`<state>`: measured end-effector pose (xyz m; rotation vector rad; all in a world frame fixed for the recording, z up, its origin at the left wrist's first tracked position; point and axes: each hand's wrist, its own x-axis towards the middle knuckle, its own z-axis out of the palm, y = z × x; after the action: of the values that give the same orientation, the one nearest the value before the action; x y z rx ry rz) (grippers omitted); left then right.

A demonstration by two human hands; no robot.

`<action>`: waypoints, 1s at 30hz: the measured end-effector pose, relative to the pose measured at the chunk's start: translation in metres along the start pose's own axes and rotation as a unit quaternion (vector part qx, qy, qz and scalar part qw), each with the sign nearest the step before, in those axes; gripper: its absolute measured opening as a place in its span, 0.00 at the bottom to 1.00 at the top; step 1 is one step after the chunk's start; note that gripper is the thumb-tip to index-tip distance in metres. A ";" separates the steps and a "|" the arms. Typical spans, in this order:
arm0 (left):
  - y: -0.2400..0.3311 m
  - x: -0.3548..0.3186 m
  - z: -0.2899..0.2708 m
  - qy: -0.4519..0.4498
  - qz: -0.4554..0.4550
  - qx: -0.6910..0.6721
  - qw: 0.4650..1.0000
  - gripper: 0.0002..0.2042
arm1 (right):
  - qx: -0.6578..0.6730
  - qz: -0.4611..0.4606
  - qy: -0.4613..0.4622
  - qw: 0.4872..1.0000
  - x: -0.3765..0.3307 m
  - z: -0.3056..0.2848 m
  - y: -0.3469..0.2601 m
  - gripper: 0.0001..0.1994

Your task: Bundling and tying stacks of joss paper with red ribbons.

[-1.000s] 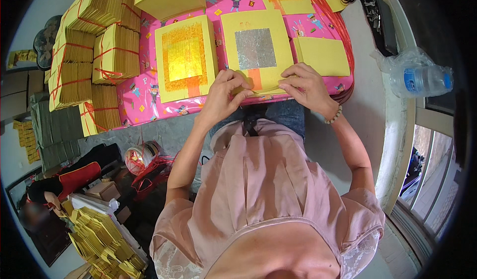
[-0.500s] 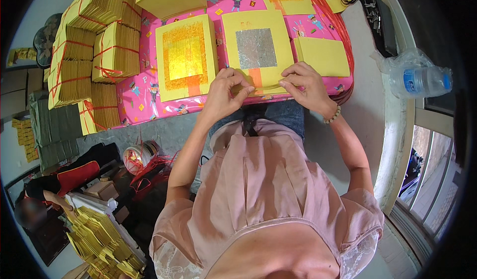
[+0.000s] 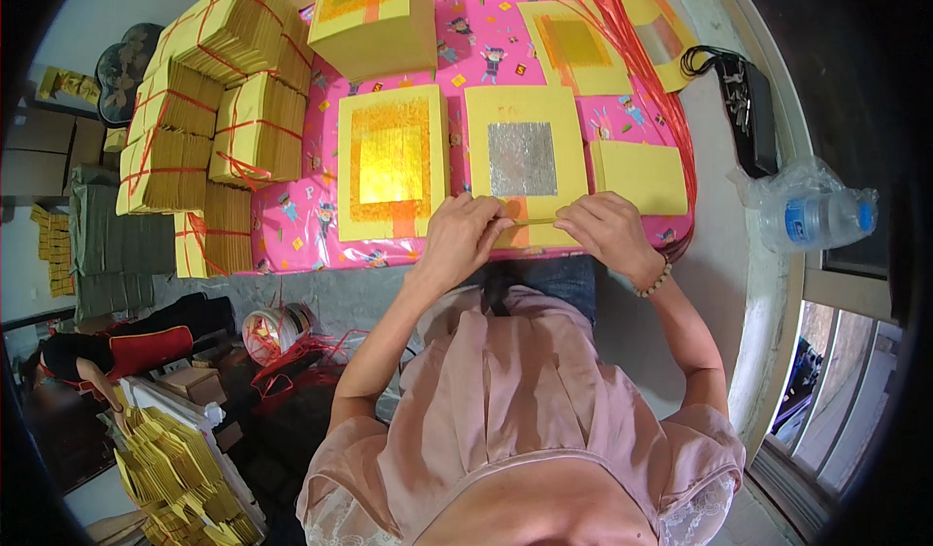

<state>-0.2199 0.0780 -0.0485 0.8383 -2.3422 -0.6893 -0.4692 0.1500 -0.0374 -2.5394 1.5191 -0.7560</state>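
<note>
On the pink table a yellow joss paper sheet with a silver foil square lies in front of me. Its near end is folded up into a narrow flap. My left hand pinches the left part of that fold between thumb and fingers. At the right part, my right hand grips the same fold, its fingertips bent over the paper. To the left is a stack of joss paper with gold foil on top. Folded yellow papers lie just beyond my right hand.
Red-tied paper bundles are piled at the left, near a tall block of paper. Red strings run down the table's right side. A plastic bottle lies beyond that. At lower left, a person reaches toward yellow papers.
The view has shifted, so the table sits lower in the picture. Both hands stay on the sheet's near edge, their fingers now bent further over the fold.
</note>
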 end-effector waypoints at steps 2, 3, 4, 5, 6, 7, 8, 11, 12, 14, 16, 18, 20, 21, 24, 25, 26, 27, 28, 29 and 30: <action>0.003 0.007 -0.006 0.000 -0.031 -0.015 0.999 0.05 | 0.021 0.013 0.003 1.000 0.013 -0.004 0.009 0.09; 0.006 0.009 -0.008 0.004 -0.058 -0.036 0.998 0.06 | 0.055 0.049 -0.004 0.997 0.021 -0.008 0.013 0.09; 0.010 0.013 -0.008 0.006 -0.055 -0.034 0.998 0.06 | 0.089 0.085 -0.011 0.992 0.028 -0.010 0.017 0.09; 0.017 0.019 -0.007 0.115 -0.014 0.024 0.993 0.09 | 0.086 0.083 -0.008 0.993 0.036 -0.010 0.023 0.09; 0.023 0.022 -0.007 0.223 0.028 0.081 0.971 0.12 | 0.103 0.102 0.015 0.989 0.044 -0.010 0.030 0.09; 0.018 0.018 0.000 0.205 0.036 0.096 0.973 0.17 | 0.120 0.120 0.038 0.985 0.053 -0.010 0.037 0.09; 0.017 0.020 0.004 0.207 0.039 0.097 0.973 0.17 | 0.118 0.118 0.040 0.985 0.061 -0.010 0.044 0.09; 0.011 0.026 0.019 0.106 0.076 0.080 0.988 0.24 | 0.134 0.176 0.026 0.975 0.084 -0.007 0.065 0.10; 0.009 0.031 0.023 0.106 0.078 0.080 0.988 0.24 | 0.134 0.177 0.031 0.975 0.089 0.001 0.077 0.10; 0.007 0.041 0.031 0.048 0.076 0.089 0.992 0.26 | 0.131 0.179 0.038 0.974 0.098 0.011 0.094 0.11; 0.002 0.049 0.035 0.021 0.071 0.094 0.993 0.31 | 0.120 0.208 0.032 0.970 0.106 0.020 0.107 0.13; -0.001 0.055 0.038 0.002 0.041 0.124 0.991 0.36 | 0.111 0.217 0.024 0.970 0.111 0.027 0.117 0.13; -0.004 0.057 0.043 -0.007 0.035 0.138 0.990 0.38 | 0.103 0.226 0.015 0.969 0.112 0.033 0.124 0.14; -0.006 0.058 0.046 -0.017 0.027 0.153 0.988 0.40 | 0.091 0.214 0.017 0.972 0.115 0.034 0.124 0.14; -0.009 0.056 0.051 -0.012 0.011 0.158 0.987 0.40 | 0.050 0.194 0.017 0.980 0.120 0.035 0.123 0.13; -0.010 0.056 0.052 -0.011 0.010 0.158 0.987 0.40 | 0.021 0.184 0.014 0.983 0.121 0.034 0.122 0.12; -0.011 0.056 0.053 -0.013 0.008 0.163 0.986 0.38 | 0.021 0.184 0.013 0.983 0.122 0.035 0.122 0.12; -0.012 0.057 0.053 -0.015 0.006 0.169 0.986 0.36 | 0.001 0.173 0.014 0.985 0.123 0.035 0.123 0.12; -0.013 0.057 0.053 -0.014 0.006 0.169 0.986 0.36 | -0.019 0.161 0.015 0.987 0.124 0.036 0.124 0.12; -0.013 0.058 0.052 -0.020 0.005 0.164 0.986 0.36 | -0.019 0.160 0.015 0.987 0.125 0.037 0.124 0.12; -0.013 0.058 0.052 -0.027 0.003 0.160 0.987 0.36 | -0.029 0.151 0.009 0.988 0.125 0.037 0.124 0.12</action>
<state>-0.2859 0.0440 -0.0749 0.9565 -2.5434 -0.3397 -0.5045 -0.0248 -0.0629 -2.2654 1.8982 -0.7021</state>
